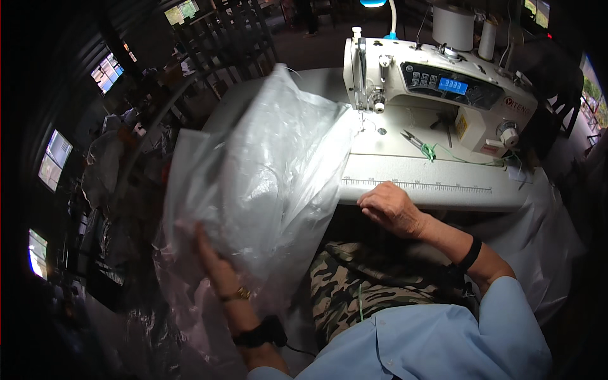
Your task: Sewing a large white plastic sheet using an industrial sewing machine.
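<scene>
A large sheet of clear plastic film [253, 171] hangs over the table's left side, one corner raised and its right edge close to the needle area of the white sewing machine [437, 79]. My left hand [209, 250] is at the film's lower left. Motion and the film blur its fingers, so their grip does not show. At the table's front edge, just below the printed ruler strip [418, 183], is my right hand [389, 208]. Its fingers are curled in, with nothing visible in them, apart from the film.
Thread snips [418, 142] with green thread [429, 152] lie on the machine bed. White thread spools [453, 28] stand behind the machine. More plastic film [532, 240] hangs at the right. A slatted rack [231, 44] stands beyond the table.
</scene>
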Available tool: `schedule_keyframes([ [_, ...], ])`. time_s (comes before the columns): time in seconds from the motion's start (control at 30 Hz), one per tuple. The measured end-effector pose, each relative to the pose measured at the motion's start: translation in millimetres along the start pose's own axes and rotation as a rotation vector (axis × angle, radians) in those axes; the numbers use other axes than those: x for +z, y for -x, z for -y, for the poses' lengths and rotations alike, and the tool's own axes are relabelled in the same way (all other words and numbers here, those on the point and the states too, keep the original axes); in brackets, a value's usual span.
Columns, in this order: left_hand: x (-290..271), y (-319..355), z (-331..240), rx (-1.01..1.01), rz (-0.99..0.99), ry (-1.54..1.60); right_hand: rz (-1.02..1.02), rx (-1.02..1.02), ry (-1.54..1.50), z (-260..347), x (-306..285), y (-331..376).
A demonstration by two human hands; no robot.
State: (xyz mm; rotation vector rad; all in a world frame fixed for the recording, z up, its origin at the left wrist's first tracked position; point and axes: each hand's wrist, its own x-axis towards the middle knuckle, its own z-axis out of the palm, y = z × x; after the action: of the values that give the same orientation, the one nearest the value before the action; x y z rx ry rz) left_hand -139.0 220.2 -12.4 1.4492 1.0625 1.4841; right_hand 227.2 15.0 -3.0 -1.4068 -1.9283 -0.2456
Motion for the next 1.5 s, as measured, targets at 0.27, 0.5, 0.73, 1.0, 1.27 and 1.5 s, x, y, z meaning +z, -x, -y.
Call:
schedule_keyframes([
  [0.27, -178, -10, -149, 1.034, -0.511, -1.293, 0.308, 0.772, -1.104, 75, 52, 12],
  [0.5, -143, -76, -164, 0.179, -0.459, -1.767, 0.521, 0.498, -1.336, 92, 65, 29],
  [0.73, 52, -34, -133, 0.67, 0.526, -0.653, 0.047, 1.228, -1.568, 59, 117, 46],
  [1.0, 139, -60, -30, 0.414, 0.655, -0.893, 0.116, 0.741, -1.333, 77, 123, -8],
  [1.27, 128, -70, 6, 0.454, 0.643, -0.81, -0.053, 0.885, -1.172, 78, 125, -39],
  [1.5, 123, -71, 8, 0.407, 0.664, -0.732, -0.129, 1.099, -1.029, 77, 162, -56],
])
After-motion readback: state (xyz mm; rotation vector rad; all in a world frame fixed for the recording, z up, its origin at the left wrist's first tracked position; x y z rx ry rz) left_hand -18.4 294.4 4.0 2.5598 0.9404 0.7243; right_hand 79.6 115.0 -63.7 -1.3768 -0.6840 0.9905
